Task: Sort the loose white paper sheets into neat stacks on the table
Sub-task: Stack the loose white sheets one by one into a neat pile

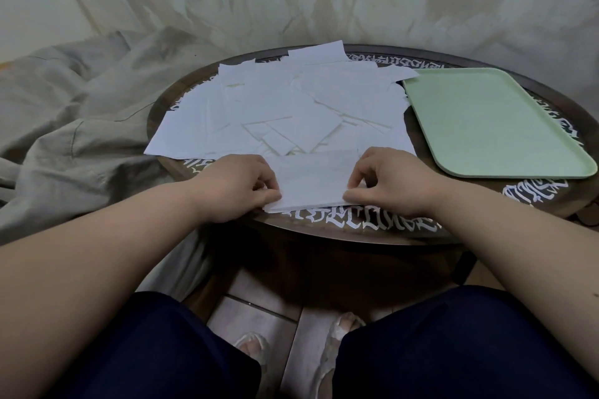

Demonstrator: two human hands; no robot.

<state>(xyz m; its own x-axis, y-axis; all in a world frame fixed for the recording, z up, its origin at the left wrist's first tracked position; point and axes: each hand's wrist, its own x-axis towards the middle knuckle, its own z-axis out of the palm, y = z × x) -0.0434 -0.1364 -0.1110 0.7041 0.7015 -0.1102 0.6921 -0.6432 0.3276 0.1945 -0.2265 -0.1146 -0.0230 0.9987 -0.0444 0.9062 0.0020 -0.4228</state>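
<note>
Pinching the two short sides of a small stack of sheets (312, 180), the left hand (241, 186) and right hand (393, 183) are curling thumb and fingertips over its edges at the near rim of the round table (356, 225). Beyond the stack, the loose white paper sheets (285, 107) are lying overlapped and skewed across the middle of the tabletop, some hanging past its left and far edges. A pale green tray (492, 120) is sitting to the right, holding nothing visible. Paper this thin is likely feeling light, limp and slippery sheet on sheet, so gripping at opposite edges and tapping them square looks wiser than lifting from one corner.
</note>
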